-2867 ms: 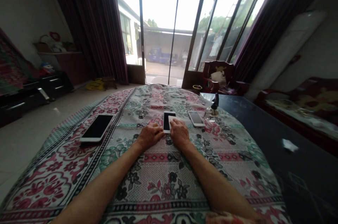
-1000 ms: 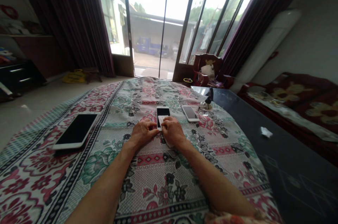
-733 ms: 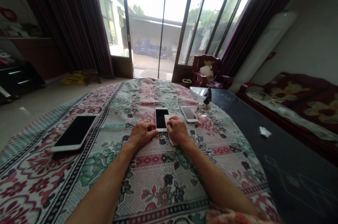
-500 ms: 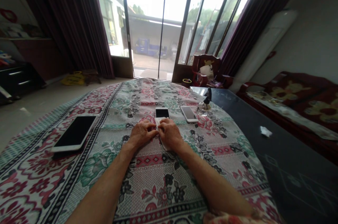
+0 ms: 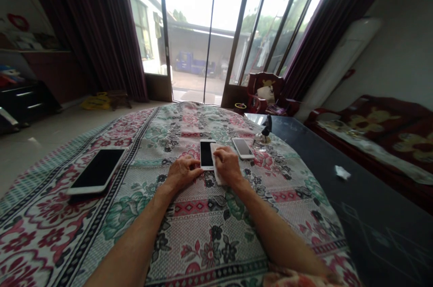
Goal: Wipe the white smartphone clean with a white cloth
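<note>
A white smartphone with a dark screen (image 5: 206,155) lies flat on the flowered tablecloth (image 5: 199,228), straight ahead of me. At its left edge, my left hand (image 5: 183,172) grips the side, fingers bent and thumb at the lower corner. My right hand (image 5: 228,165) is closed around a folded white tissue (image 5: 218,177), which lies over the right side of the screen. Just to the right of that hand lies a second white phone with a greyish screen (image 5: 242,148). Over on the left sits a larger white tablet-like device (image 5: 98,170), its screen black.
A small black-topped stand with a clear base (image 5: 266,131) is near the table's right edge. Beside the table, a dark low table (image 5: 365,215) carries a crumpled white tissue (image 5: 342,172). Beyond are a wooden sofa (image 5: 379,120), a chair (image 5: 267,90) and glass doors.
My right hand has slid the tissue to the right across the phone, uncovering more of its screen. My left hand stays at the phone's left edge.
</note>
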Tool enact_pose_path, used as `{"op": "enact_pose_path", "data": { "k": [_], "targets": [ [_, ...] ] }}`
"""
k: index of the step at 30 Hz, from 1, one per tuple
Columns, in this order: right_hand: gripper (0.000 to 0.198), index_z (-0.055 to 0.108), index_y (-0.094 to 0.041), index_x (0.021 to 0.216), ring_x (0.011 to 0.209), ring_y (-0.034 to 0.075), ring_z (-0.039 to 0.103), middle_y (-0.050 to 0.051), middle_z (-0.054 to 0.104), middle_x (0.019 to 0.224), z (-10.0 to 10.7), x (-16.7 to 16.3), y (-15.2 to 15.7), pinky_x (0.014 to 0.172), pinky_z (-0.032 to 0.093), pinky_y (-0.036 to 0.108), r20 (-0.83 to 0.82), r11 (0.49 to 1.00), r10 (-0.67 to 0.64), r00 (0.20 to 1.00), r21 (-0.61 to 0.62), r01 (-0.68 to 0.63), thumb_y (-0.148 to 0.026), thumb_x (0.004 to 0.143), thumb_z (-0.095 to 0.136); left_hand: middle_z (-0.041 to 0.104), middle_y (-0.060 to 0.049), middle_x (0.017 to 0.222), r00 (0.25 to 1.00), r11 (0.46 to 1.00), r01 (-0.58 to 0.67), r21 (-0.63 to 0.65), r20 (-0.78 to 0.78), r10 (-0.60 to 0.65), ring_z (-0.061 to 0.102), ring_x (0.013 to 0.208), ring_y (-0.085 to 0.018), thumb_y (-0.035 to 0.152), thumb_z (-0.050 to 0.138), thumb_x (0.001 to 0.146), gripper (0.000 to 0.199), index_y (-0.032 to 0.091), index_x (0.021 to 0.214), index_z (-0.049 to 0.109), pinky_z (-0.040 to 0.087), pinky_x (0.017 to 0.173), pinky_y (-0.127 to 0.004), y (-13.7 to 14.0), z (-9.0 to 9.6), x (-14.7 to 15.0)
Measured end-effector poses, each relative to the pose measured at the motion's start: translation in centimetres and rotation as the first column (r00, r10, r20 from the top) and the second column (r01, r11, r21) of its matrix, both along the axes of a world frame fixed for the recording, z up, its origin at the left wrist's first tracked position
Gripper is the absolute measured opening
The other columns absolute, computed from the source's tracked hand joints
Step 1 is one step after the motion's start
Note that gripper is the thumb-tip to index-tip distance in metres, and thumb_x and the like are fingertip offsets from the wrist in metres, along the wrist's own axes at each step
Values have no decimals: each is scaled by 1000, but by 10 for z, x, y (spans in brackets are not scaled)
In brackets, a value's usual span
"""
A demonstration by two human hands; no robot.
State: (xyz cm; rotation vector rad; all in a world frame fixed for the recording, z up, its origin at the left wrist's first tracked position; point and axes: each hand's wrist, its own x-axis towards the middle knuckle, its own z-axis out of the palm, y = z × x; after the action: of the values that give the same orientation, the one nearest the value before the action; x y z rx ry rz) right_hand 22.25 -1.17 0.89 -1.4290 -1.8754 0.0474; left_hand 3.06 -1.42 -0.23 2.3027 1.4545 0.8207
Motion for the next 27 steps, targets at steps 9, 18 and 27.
{"op": "enact_pose_path", "data": {
  "k": [9,18,27],
  "targets": [
    [18,73,-15,87,101,20,60,10,70,106,-8,-15,0,99,40,31,175,988,144,974,-74,-133,-11,87,55,69,-2,85,1000,1000,-4,31,-21,5,63,81,-18,32,70,80,24,24,102,75,47,77,-28,1,-3,0],
    [27,74,-15,92,104,20,61,11,69,109,-6,25,15,98,42,30,23,985,-150,988,-82,151,-5,82,51,69,-2,84,1000,1000,-16,0,-25,16,63,82,-18,34,69,80,26,26,104,75,47,78,-27,0,-3,1],
    [19,73,-16,89,103,19,60,8,70,107,-8,-18,4,98,41,30,130,973,229,965,-47,-224,-13,88,55,68,-3,83,999,1000,4,3,-34,-3,63,82,-18,30,69,82,25,24,105,75,47,77,-28,-2,0,2]
  ]
}}
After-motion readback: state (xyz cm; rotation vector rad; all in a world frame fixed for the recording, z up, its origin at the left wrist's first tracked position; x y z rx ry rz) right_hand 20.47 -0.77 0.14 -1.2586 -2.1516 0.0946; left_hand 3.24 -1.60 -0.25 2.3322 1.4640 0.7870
